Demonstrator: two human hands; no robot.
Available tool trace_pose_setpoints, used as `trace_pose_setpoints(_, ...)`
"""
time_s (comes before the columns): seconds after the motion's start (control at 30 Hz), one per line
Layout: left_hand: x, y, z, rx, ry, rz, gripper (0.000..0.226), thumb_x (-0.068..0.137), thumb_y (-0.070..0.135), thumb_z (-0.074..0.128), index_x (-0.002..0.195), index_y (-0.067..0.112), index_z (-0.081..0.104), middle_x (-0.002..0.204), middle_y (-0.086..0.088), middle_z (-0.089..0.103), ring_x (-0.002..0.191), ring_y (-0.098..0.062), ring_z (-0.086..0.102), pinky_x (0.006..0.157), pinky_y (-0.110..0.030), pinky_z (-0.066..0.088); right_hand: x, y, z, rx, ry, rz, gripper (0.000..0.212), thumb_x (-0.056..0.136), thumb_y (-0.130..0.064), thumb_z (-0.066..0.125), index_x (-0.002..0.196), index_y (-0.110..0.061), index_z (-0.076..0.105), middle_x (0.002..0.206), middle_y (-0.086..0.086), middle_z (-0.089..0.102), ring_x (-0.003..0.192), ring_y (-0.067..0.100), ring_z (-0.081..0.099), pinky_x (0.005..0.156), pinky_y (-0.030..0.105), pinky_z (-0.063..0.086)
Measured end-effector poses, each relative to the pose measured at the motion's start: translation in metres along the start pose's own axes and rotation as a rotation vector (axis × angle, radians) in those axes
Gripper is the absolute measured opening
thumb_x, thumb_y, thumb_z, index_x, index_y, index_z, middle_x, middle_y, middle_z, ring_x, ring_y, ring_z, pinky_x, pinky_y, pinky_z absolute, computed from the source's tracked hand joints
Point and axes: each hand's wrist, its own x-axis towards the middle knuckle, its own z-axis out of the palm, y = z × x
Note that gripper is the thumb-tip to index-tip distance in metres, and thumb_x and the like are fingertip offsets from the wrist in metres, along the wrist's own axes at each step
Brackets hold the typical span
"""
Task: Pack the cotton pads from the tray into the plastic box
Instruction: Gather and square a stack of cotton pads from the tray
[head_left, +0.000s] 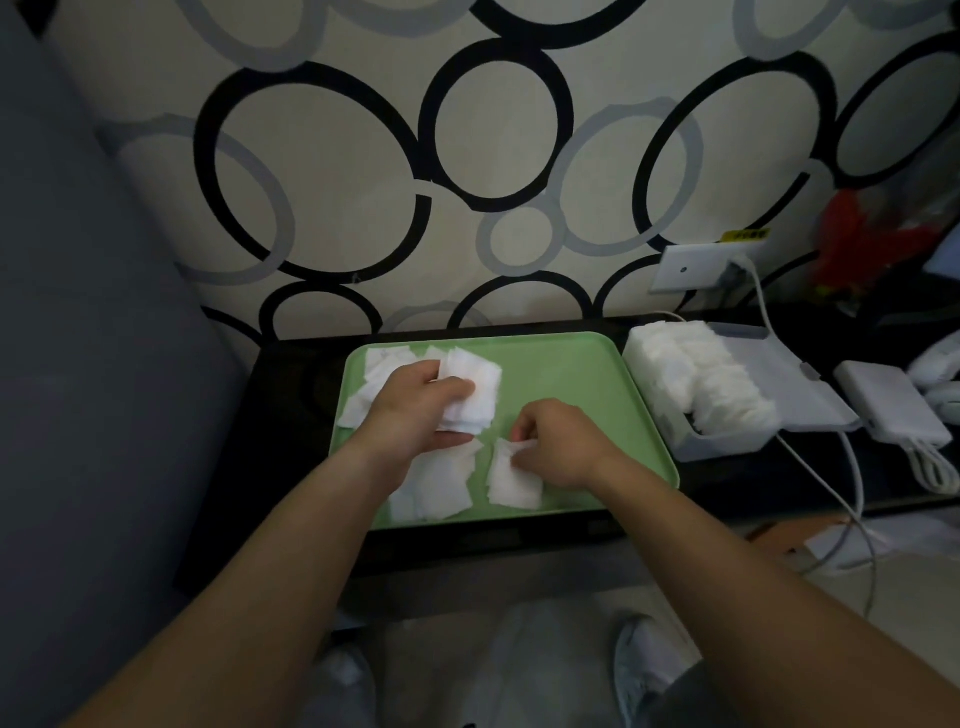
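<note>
Looking down from my head camera, I am in the gathering step, collecting loose cotton pads off the green tray before they go across to the plastic box. My left hand is over the tray's left half, with fingers and thumb curled round a small stack of pads. My right hand is towards the tray's near edge, close to the middle. Its fingertips pinch the top edge of a pad on a little pile. More pads lie scattered in the far left corner. A near left heap lies partly under my left wrist. The tray's right half is bare.

The plastic box stands on the black tabletop, just beside the tray's right edge, with its lid thrown open away from the tray. Inside is a dense row of pads standing on edge, packed from the far end. A dark gap shows at the near end, so I judge the job well along but not finished.

Next, I reckon, the pinched pad should join the stack in my left hand and be squared up. The bundle then has to slide on edge into that gap without toppling the row. A white charger and its cable lie on the tabletop beyond the box.
</note>
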Motion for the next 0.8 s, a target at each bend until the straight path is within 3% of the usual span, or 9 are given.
trace_pose_setpoints(0.2,0.004,-0.004,-0.007,0.013,0.074,0.008,0.016,0.095,0.014,0.061,0.111,0.014,0.065,0.11,-0.01,0.067,0.101,-0.026,0.067,0.071,-0.033,0.061,0.01,0.003,-0.025,0.346,-0.073,-0.079,0.014,0.085,-0.003,0.069,0.096,-0.011,0.072,0.094,0.003,0.072,0.087,0.017,0.066,0.082,0.039,0.055)
trace_pose_setpoints(0.37,0.007,-0.006,-0.005,0.01,0.075,0.046,0.01,0.094,0.011,0.063,0.101,0.017,0.066,0.103,-0.007,0.071,0.092,-0.02,0.069,0.073,-0.032,0.06,0.0,0.009,-0.048,0.688,-0.203,-0.129,0.011,0.088,0.002,0.066,0.096,-0.005,0.07,0.088,0.004,0.072,0.084,0.017,0.068,0.077,0.033,0.057)
trace_pose_setpoints(0.53,0.005,-0.009,0.009,-0.02,-0.003,0.041,0.023,0.09,0.011,0.07,0.112,0.013,0.066,0.105,-0.003,0.075,0.092,-0.018,0.073,0.069,-0.027,0.06,-0.006,0.003,-0.058,0.969,-0.191,-0.194,0.024,0.073,-0.004,0.074,0.096,-0.003,0.07,0.092,0.012,0.074,0.086,0.025,0.069,0.08,0.041,0.056)
trace_pose_setpoints(0.67,0.003,-0.006,0.022,-0.053,-0.059,0.045,0.018,0.087,0.016,0.073,0.103,0.021,0.067,0.093,0.004,0.078,0.084,-0.012,0.074,0.066,-0.025,0.059,-0.003,0.0,-0.056,1.017,-0.079,-0.164,0.023,0.068,-0.009,0.079,0.089,-0.009,0.071,0.09,0.011,0.074,0.087,0.027,0.067,0.082,0.045,0.051)
trace_pose_setpoints(0.8,0.001,-0.005,0.029,-0.079,-0.104,0.044,0.026,0.089,0.011,0.07,0.114,0.015,0.066,0.099,-0.002,0.077,0.085,-0.015,0.074,0.065,-0.024,0.057,-0.004,0.002,-0.056,0.96,-0.009,-0.127,0.015,0.076,-0.002,0.079,0.083,-0.012,0.071,0.086,0.012,0.072,0.081,0.026,0.064,0.073,0.039,0.051)
